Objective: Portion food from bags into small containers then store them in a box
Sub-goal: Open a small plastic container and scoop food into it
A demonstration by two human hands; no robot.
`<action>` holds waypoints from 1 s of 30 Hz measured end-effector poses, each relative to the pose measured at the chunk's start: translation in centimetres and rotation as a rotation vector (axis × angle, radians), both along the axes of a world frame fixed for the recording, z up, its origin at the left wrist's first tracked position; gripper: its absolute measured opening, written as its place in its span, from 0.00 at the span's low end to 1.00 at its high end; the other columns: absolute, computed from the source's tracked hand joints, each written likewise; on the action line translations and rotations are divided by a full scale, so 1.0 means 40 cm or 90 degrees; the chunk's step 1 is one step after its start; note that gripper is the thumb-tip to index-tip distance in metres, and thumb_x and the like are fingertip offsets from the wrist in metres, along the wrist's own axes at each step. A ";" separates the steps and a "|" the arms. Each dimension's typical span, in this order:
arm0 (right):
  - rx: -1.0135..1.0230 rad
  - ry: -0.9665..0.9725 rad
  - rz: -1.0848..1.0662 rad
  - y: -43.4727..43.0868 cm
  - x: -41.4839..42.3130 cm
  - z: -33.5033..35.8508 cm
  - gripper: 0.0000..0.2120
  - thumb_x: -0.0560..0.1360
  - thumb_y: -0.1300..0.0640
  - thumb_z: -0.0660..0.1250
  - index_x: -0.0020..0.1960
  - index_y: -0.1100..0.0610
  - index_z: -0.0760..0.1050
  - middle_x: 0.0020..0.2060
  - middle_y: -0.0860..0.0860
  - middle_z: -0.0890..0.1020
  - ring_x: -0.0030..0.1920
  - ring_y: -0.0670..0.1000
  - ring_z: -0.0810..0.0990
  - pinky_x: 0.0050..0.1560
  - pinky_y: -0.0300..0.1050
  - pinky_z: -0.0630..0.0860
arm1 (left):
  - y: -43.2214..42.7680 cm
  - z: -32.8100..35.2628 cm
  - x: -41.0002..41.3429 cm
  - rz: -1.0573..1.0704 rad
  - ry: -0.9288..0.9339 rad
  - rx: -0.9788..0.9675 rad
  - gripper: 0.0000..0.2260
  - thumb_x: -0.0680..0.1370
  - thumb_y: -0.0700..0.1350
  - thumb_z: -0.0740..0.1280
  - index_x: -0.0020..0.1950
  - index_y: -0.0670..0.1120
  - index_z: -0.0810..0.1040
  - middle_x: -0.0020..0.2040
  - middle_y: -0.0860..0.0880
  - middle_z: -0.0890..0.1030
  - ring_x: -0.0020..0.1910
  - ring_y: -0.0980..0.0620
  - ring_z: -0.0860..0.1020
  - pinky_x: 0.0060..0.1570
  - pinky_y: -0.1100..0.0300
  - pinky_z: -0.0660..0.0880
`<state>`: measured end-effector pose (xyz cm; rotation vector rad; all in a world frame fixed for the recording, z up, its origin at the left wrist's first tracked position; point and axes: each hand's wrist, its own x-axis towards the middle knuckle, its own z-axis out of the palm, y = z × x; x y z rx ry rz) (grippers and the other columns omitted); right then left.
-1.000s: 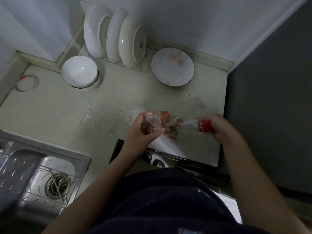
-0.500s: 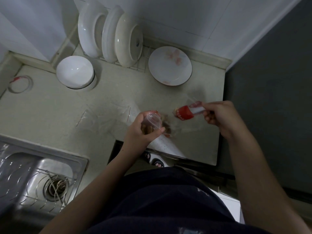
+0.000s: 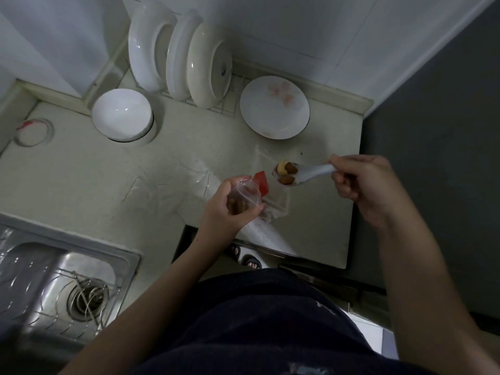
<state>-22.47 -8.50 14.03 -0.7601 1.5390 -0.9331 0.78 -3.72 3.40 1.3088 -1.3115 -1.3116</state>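
Observation:
My left hand (image 3: 227, 209) grips a small clear plastic container (image 3: 247, 194) with some brown pieces of food in it, tilted over the counter. My right hand (image 3: 359, 182) pinches the handle of a white spoon (image 3: 305, 173). The spoon carries a few brown and yellow pieces of food (image 3: 286, 171) and hovers to the right of the container, apart from it. A clear food bag with a red label (image 3: 261, 182) lies on the counter just behind the container. The box is not in view.
A flowered plate (image 3: 274, 106) and a white bowl (image 3: 121, 115) stand at the back of the counter. Upright plates (image 3: 178, 52) fill a rack by the wall. A steel sink (image 3: 54, 282) lies at the lower left. Crumpled clear plastic (image 3: 176, 185) covers the counter's middle.
My right hand has moved right and up, and it now holds a loaded spoon instead of the bag's red end. My left hand has kept the container in place.

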 end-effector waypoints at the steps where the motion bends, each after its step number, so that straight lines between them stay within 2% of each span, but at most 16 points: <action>1: -0.011 0.004 0.018 0.005 0.011 0.008 0.08 0.75 0.63 0.66 0.40 0.64 0.80 0.22 0.51 0.71 0.20 0.45 0.64 0.20 0.32 0.59 | 0.001 0.002 -0.001 0.000 0.001 -0.008 0.18 0.69 0.55 0.75 0.56 0.65 0.75 0.47 0.56 0.81 0.40 0.52 0.81 0.39 0.55 0.81; 5: -0.054 0.071 0.080 0.027 0.072 0.043 0.09 0.76 0.63 0.65 0.42 0.67 0.81 0.21 0.50 0.73 0.20 0.45 0.66 0.20 0.32 0.62 | 0.005 0.006 -0.004 -0.007 0.026 0.000 0.20 0.69 0.56 0.76 0.58 0.62 0.75 0.47 0.53 0.82 0.42 0.46 0.82 0.41 0.50 0.82; 7: -0.079 0.153 0.134 0.040 0.101 0.056 0.11 0.77 0.62 0.65 0.41 0.67 0.81 0.22 0.51 0.75 0.20 0.45 0.68 0.22 0.34 0.65 | 0.006 0.006 -0.005 -0.010 0.050 0.002 0.22 0.69 0.57 0.76 0.60 0.59 0.75 0.51 0.52 0.83 0.47 0.49 0.83 0.47 0.53 0.82; 11: -0.162 0.328 0.253 0.064 0.138 0.069 0.14 0.77 0.56 0.65 0.35 0.58 0.80 0.22 0.45 0.75 0.22 0.42 0.70 0.27 0.35 0.68 | 0.007 0.006 -0.006 0.009 0.078 -0.001 0.22 0.68 0.54 0.77 0.60 0.61 0.75 0.53 0.53 0.83 0.52 0.50 0.83 0.51 0.56 0.80; 14: -0.270 0.405 0.341 0.077 0.156 0.082 0.08 0.77 0.57 0.66 0.45 0.55 0.83 0.26 0.38 0.77 0.29 0.38 0.75 0.32 0.30 0.69 | 0.010 0.012 -0.008 0.024 0.096 -0.009 0.22 0.67 0.56 0.77 0.59 0.63 0.75 0.54 0.54 0.83 0.53 0.52 0.83 0.50 0.60 0.79; 15: -0.313 0.431 0.376 0.080 0.159 0.086 0.07 0.77 0.58 0.67 0.49 0.55 0.84 0.30 0.38 0.79 0.34 0.38 0.77 0.35 0.30 0.71 | 0.011 0.016 -0.009 0.031 0.104 -0.012 0.22 0.67 0.57 0.77 0.59 0.63 0.75 0.54 0.54 0.83 0.53 0.52 0.83 0.49 0.61 0.79; 18: -0.377 0.480 0.437 0.085 0.163 0.086 0.09 0.77 0.58 0.66 0.54 0.55 0.83 0.40 0.48 0.84 0.40 0.45 0.80 0.42 0.47 0.77 | 0.013 0.020 -0.005 0.044 0.097 -0.057 0.21 0.69 0.56 0.77 0.60 0.58 0.76 0.53 0.55 0.82 0.51 0.53 0.83 0.47 0.63 0.79; 19: -0.385 0.480 0.425 0.085 0.163 0.085 0.09 0.77 0.58 0.66 0.54 0.55 0.82 0.42 0.47 0.84 0.41 0.45 0.80 0.43 0.48 0.78 | 0.015 0.019 -0.003 0.049 0.087 -0.071 0.21 0.69 0.54 0.77 0.59 0.58 0.76 0.53 0.55 0.82 0.50 0.53 0.83 0.46 0.64 0.79; 21: -0.390 0.461 0.357 0.083 0.159 0.083 0.08 0.76 0.58 0.67 0.53 0.54 0.83 0.39 0.40 0.82 0.40 0.41 0.80 0.42 0.39 0.77 | 0.019 0.024 0.001 0.069 0.069 -0.083 0.19 0.70 0.52 0.76 0.58 0.61 0.76 0.53 0.56 0.82 0.49 0.55 0.83 0.45 0.66 0.78; 23: -0.367 0.435 0.260 0.077 0.149 0.084 0.07 0.76 0.56 0.67 0.50 0.53 0.83 0.30 0.35 0.78 0.34 0.36 0.78 0.36 0.27 0.70 | 0.029 0.029 0.005 0.107 0.068 -0.135 0.18 0.71 0.49 0.76 0.58 0.59 0.76 0.54 0.54 0.80 0.49 0.55 0.81 0.46 0.66 0.77; 24: -0.353 0.407 0.217 0.075 0.144 0.085 0.06 0.76 0.56 0.67 0.47 0.52 0.83 0.26 0.36 0.76 0.30 0.37 0.77 0.33 0.26 0.67 | 0.035 0.030 0.010 0.137 0.081 -0.179 0.17 0.72 0.47 0.75 0.59 0.56 0.76 0.55 0.51 0.79 0.50 0.54 0.80 0.48 0.66 0.77; 26: -0.343 0.355 0.156 0.073 0.136 0.087 0.07 0.77 0.54 0.66 0.45 0.51 0.83 0.25 0.39 0.76 0.25 0.40 0.72 0.29 0.31 0.66 | 0.039 0.035 0.027 0.213 0.102 -0.230 0.20 0.73 0.46 0.74 0.63 0.53 0.74 0.54 0.51 0.79 0.51 0.53 0.79 0.51 0.64 0.76; 28: -0.338 0.345 0.129 0.072 0.133 0.085 0.09 0.77 0.53 0.65 0.44 0.52 0.83 0.24 0.43 0.75 0.24 0.43 0.69 0.28 0.39 0.66 | 0.035 0.039 0.040 0.275 0.110 -0.212 0.26 0.73 0.46 0.75 0.68 0.53 0.72 0.54 0.55 0.79 0.51 0.55 0.79 0.52 0.65 0.76; 30: -0.321 0.344 0.122 0.070 0.135 0.078 0.09 0.77 0.53 0.65 0.44 0.53 0.83 0.24 0.44 0.74 0.24 0.43 0.69 0.29 0.40 0.66 | 0.039 0.041 0.042 0.309 0.130 -0.170 0.28 0.71 0.43 0.76 0.68 0.54 0.72 0.54 0.57 0.79 0.52 0.57 0.79 0.51 0.67 0.76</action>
